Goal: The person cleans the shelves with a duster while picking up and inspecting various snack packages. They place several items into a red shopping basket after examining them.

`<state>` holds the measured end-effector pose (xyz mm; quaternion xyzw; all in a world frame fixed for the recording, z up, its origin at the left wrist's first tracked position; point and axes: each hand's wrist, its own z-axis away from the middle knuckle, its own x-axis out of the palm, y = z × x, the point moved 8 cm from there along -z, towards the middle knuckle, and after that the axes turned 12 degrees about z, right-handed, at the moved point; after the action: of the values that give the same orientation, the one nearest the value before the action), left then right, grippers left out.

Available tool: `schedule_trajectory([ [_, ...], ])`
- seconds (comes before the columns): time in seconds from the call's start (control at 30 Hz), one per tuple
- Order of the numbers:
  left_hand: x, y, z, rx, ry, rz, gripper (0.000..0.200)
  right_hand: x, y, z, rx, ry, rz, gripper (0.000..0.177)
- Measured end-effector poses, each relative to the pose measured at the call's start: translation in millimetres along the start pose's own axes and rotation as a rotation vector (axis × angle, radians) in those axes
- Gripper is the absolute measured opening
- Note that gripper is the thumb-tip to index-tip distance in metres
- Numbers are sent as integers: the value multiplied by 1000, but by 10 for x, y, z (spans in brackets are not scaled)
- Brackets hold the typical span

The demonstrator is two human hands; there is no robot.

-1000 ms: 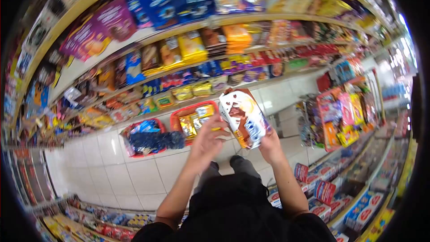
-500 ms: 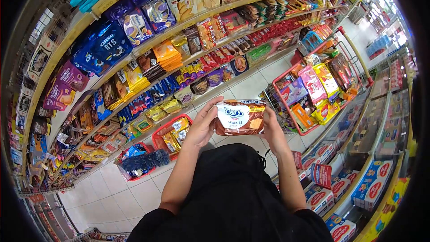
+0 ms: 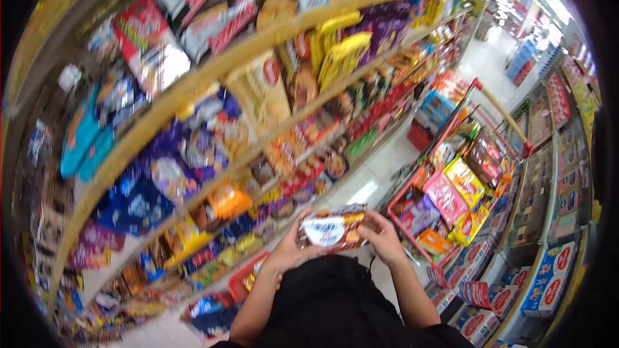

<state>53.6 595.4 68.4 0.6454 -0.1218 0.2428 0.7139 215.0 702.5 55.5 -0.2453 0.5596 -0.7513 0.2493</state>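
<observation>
Both my hands hold one snack packet, brown with a white and blue label, level in front of my chest. My left hand grips its left end. My right hand grips its right end from the side and top. My black top fills the lower middle of the view. The picture is blurred by head motion.
Long shelves packed with snack bags and biscuit packs run along the left and top. A red wire trolley full of packets stands to the right. Red baskets of goods sit on the tiled floor. More boxed goods line the lower right shelf.
The camera has tilted up toward the higher shelves, so hands and packet sit lower in view. The packet, tilted upright a second ago, now lies level between both hands.
</observation>
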Motion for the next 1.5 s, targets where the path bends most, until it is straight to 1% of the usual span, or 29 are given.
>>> schedule_trajectory([
  [0.03, -72, 87, -81, 3, -18, 18, 97, 48, -24, -116, 1, -10, -13, 47],
  [0.07, -131, 205, -150, 15, -15, -25, 96, 93, -69, -219, 7, -11, -18, 47],
  [0.1, -190, 263, -201, -51, 15, 36, 95, 150, -119, -292, 28, -15, -25, 47],
  [0.17, -326, 396, -315, -9, 26, -8, 94, 220, -247, -437, -25, -21, -3, 52],
  [0.27, -204, 680, -391, 10, -6, 34, 94, 262, -352, -623, -74, -56, 2, 57],
  [0.37, -298, 651, -484, 62, 13, 41, 95, 241, -484, -777, -92, -91, 63, 59],
  [0.5, -292, 620, -604, 102, 106, 140, 92, 174, -605, -964, -70, -128, 92, 59],
  [0.57, -263, 676, -708, 150, 129, 75, 91, 128, -641, -1108, -39, -131, 110, 58],
  [0.67, -89, 892, -948, 226, 127, 8, 92, 59, -917, -1302, -193, -161, 75, 60],
  [0.7, 9, 995, -1054, 265, 107, -11, 92, -9, -1044, -1362, -229, -169, 112, 60],
  [0.77, 252, 1240, -1297, 339, 64, -50, 92, -250, -1378, -1508, -303, -181, 182, 61],
  [0.8, 367, 1377, -1435, 374, 40, -180, 92, -448, -1495, -1608, -314, -122, 309, 65],
  [0.83, 496, 1500, -1619, 421, 27, -215, 92, -578, -1715, -1695, -361, -144, 332, 69],
  [0.9, 731, 1721, -2015, 493, 14, -388, 93, -948, -2046, -1889, -485, -92, 349, 77],
  [0.93, 895, 1843, -2223, 504, 24, -335, 94, -1123, -2282, -1956, -541, -18, 264, 77],
  [0.97, 1052, 1942, -2454, 502, 1, -314, 93, -1287, -2520, -1989, -591, 56, 176, 78],
  [1.0, 1263, 2080, -2699, 548, -44, -252, 93, -1445, -2700, -2040, -612, 98, 127, 77],
  [1.03, 1474, 2217, -2943, 586, -84, -182, 92, -1580, -2923, -2068, -692, 133, 135, 75],
  [1.07, 1668, 2362, -3173, 599, -99, -158, 92, -1703, -3168, -2049, -815, 224, 188, 74],
  [1.1, 1860, 2497, -3393, 616, -116, -131, 91, -1847, -3372, -2065, -883, 296, 225, 74],
  [1.17, 2132, 2669, -3806, 559, -170, -7, 90, -2144, -3703, -2125, -904, 438, 162, 71],
  [1.23, 2358, 2826, -4109, 565, -209, 0, 88, -2404, -3952, -2217, -944, 510, 269, 66],
  [1.33, 2552, 2958, -4461, 533, -212, 26, 90, -2715, -4119, -2526, -952, 481, 161, 59],
  [1.43, 2584, 3091, -4825, 516, -167, -49, 88, -2978, -4300, -2806, -998, 446, 67, 53],
  [1.47, 2690, 3166, -4933, 533, -200, -85, 88, -3065, -4402, -2882, -1013, 475, 71, 48],
  [1.5, 2759, 3236, -5066, 570, -167, -104, 89, -3182, -4501, -3018, -984, 476, 135, 46],
])
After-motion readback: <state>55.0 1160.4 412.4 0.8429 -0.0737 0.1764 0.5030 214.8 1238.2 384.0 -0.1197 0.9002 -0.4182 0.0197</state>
